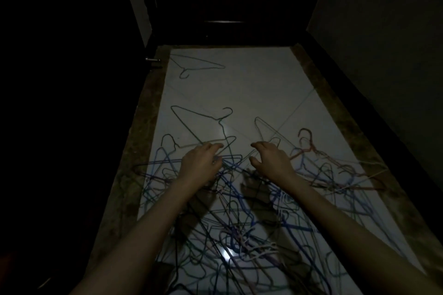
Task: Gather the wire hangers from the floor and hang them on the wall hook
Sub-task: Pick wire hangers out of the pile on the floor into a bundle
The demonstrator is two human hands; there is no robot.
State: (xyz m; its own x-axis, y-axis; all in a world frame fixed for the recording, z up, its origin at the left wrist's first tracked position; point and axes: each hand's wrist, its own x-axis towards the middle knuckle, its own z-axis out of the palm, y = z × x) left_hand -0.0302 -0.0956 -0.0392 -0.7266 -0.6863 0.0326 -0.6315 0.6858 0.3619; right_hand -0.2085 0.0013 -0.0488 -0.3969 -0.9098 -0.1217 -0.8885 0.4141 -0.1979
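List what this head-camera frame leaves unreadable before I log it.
- Wall hook: not seen; the walls and door lie in darkness.
- Left hand: fingers curl at the tangled hangers; a grip is unclear in the dim blur.
- Right hand: fingers spread above the wires; contact is unclear.
- Hanger count: wires overlap, and the bottom edge cuts the pile.
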